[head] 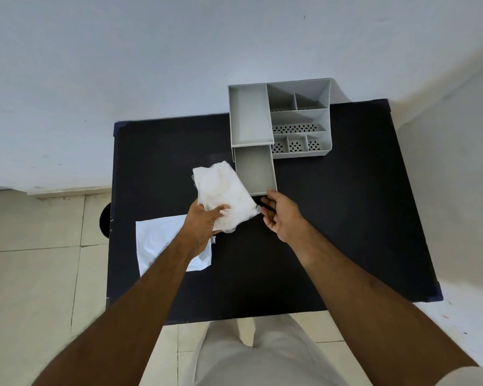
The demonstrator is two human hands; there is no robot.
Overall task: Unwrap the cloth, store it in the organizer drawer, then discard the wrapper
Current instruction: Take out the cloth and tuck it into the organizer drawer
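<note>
A folded white cloth point(222, 190) is held above the black table, just left of the pulled-out drawer point(255, 169) of the grey organizer point(279, 118). My left hand point(205, 221) grips the cloth's near end from below. My right hand point(280, 215) sits at the drawer's front edge, fingers curled around its dark handle. The drawer is open and holds nothing. A flat white wrapper point(162, 240) lies on the table near the left edge, partly hidden under my left forearm.
The black table point(346, 218) stands against a white wall, with the organizer at its far edge. A pale tiled floor shows to the left and in front. A dark round object point(105, 221) peeks out beside the table's left edge.
</note>
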